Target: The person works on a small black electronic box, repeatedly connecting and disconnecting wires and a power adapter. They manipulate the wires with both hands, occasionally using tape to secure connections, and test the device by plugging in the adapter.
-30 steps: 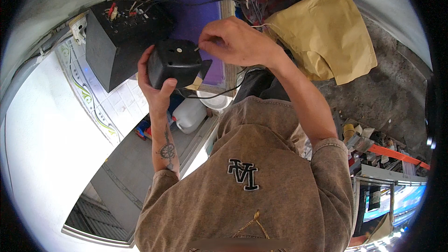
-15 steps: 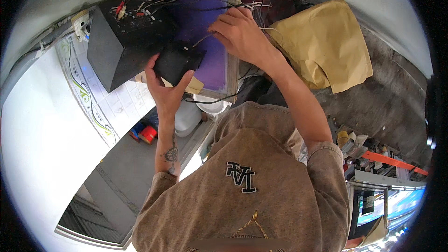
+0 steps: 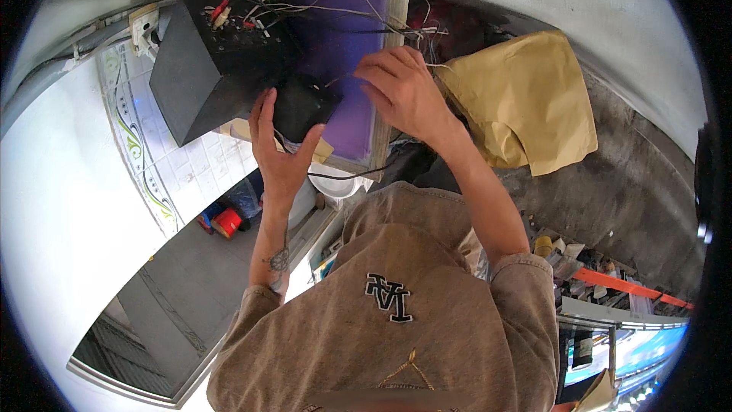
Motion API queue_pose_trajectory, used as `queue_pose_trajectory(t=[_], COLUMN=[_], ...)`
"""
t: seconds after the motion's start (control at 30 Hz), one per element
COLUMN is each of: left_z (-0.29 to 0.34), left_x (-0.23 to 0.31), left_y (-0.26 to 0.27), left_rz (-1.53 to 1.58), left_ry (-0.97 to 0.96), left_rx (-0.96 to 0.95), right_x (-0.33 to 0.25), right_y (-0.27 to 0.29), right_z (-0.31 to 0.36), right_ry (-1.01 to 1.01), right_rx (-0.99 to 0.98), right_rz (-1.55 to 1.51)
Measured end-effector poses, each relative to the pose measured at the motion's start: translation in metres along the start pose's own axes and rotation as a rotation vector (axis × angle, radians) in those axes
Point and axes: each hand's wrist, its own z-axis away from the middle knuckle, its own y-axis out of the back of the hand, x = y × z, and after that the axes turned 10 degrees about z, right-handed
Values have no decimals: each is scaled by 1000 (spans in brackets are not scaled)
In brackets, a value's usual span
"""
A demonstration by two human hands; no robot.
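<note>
My left hand [image 3: 284,154] grips a small black box [image 3: 303,111] from its near side, fingers along its left and thumb on its right. Out to the right of this box, my right hand [image 3: 404,95] is closed with its fingertips pinched together. A thin cable [image 3: 341,78] runs from the box's far right corner toward those fingertips; its end is hidden there. Just left of the small box stands a larger black box [image 3: 187,72], its top panel carrying several sockets and red and white plugs [image 3: 220,13]. Both boxes are over a purple board [image 3: 358,126].
Loose pale cables [image 3: 335,9] cross the far part of the board. To the right lies a brown paper sheet [image 3: 534,99]. A white wall socket [image 3: 143,28] is at far left. A white bucket [image 3: 335,185] and a red object [image 3: 226,223] sit below the board.
My right hand has come nearer to me, away from the cable bundle at the far edge. The small box has tilted slightly in my left hand. The whole view has shifted a little.
</note>
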Motion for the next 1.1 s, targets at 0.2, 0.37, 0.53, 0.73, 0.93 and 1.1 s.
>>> queue_pose_trajectory(t=[0.2,0.37,0.53,0.73,0.93,1.1], left_z=[-1,8,-4,-37,-51,-53], left_x=[3,5,-5,-16,-32,-39], left_y=[0,11,42,71,72,70], left_rz=[-51,-113,-208,-428,-555,-497], left_ry=[-50,-203,-466,-354,-377,-365], left_rx=[-2,99,316,336,290,324], right_x=[-14,-16,-13,-21,-19,-21], right_y=[-12,-18,-22,-39,-62,-73], right_z=[-2,-7,-21,-45,-65,-69], right_ry=[35,9,-4,-120,-130,-79], right_rx=[5,44,95,129,65,-18], right_rz=[-114,-181,-229,-389,-491,-471])
